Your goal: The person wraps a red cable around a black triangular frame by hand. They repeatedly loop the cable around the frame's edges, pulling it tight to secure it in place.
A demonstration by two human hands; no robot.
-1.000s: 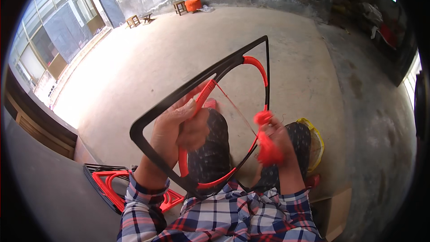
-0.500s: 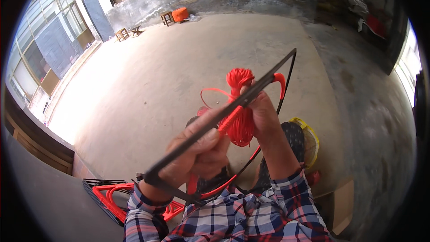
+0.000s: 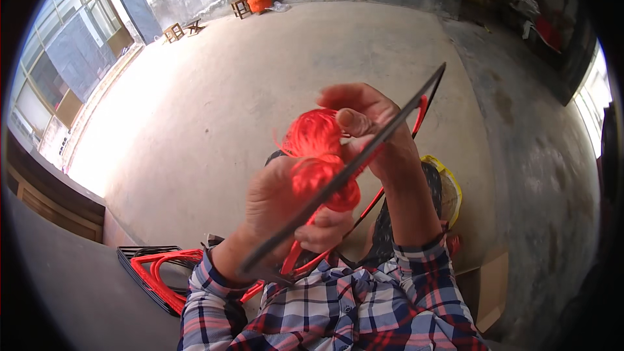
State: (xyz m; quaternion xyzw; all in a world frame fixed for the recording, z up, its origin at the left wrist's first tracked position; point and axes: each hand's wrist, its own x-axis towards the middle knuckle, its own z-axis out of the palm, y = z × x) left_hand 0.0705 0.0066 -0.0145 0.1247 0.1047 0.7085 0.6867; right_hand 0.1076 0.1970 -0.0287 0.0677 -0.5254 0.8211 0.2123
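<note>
I have the red cord bundle (image 3: 315, 133) at the centre of the frame, bunched into two rounded lobes between the hands. The left hand (image 3: 270, 192), just left of centre, has its fingers curled closed around the lower lobe. The right hand (image 3: 374, 120) is above and right of it, blurred, thumb and forefinger a little apart beside the upper lobe; I cannot tell whether its other fingers grip any cord.

The black frame (image 3: 356, 168) slants from lower centre to upper right, seen almost edge-on, its bar crossing in front of the right wrist and the lower lobe. I see red sections along its far side.

At lower left I make out a stack of red and black frames (image 3: 156, 283) beside the checked sleeve. A cardboard box (image 3: 493, 291) sits at lower right, and something with a yellow rim (image 3: 459, 198) lies right of the knee. Small wooden stools (image 3: 240, 8) and an orange object (image 3: 260, 2) stand at upper left, on the concrete floor (image 3: 214, 91).
</note>
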